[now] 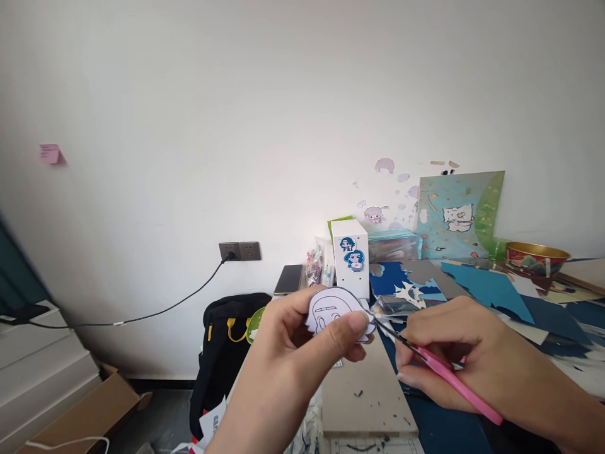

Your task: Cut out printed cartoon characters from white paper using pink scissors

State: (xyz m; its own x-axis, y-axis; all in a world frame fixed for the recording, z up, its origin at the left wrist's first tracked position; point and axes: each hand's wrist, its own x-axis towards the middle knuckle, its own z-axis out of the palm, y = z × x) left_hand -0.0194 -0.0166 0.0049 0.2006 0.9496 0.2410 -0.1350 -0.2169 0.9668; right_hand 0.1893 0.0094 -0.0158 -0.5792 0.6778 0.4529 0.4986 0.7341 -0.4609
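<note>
My left hand [297,359] pinches a paper cutout [331,304] between thumb and fingers above a board [363,391], seemingly to steady it. My right hand [472,343] curls its fingers around pink scissors [442,367], angled so the tips reach the cutout's edge.

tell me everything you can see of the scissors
The scissors have a pink handle, plastic by its look, and thin, dark, metallic-looking blades. They slant from lower right up to the left, held in the right hand, which hides part of the handle. The blade ends are at the right edge of the white cutout in the left hand; how far they are open is unclear.
</note>
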